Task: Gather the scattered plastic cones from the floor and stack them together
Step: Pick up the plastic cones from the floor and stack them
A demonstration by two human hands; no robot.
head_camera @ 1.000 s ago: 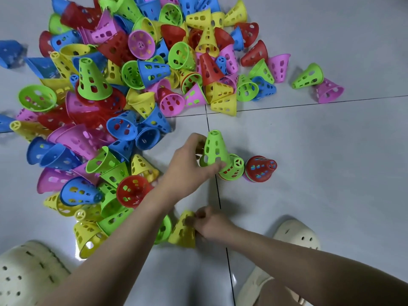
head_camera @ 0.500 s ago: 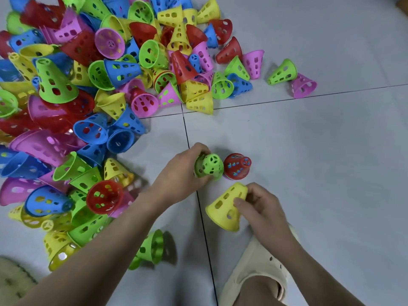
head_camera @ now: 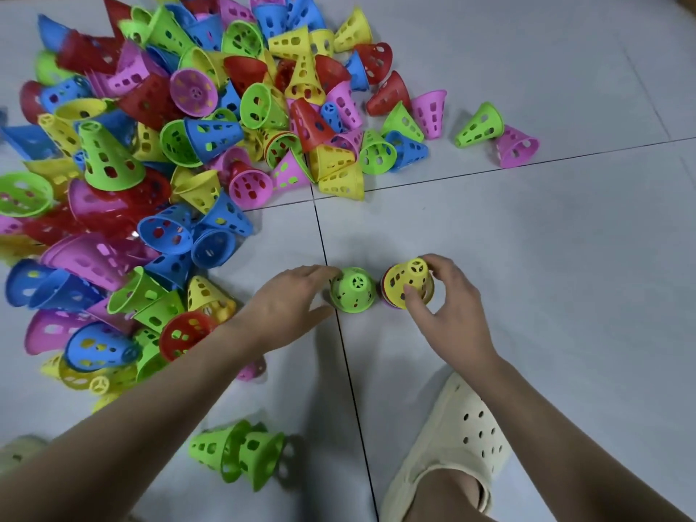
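Since half a second ago, the yellow cone (head_camera: 408, 282) has gone from the floor onto the red stack (head_camera: 385, 292), where the right hand (head_camera: 446, 314) grips it with curled fingers. Just left, the left hand (head_camera: 286, 307) has let go of the upright green stack (head_camera: 353, 290), fingers now straight beside it. Most cones (head_camera: 180, 152) lie heaped upper left on the tiled floor (head_camera: 527, 258).
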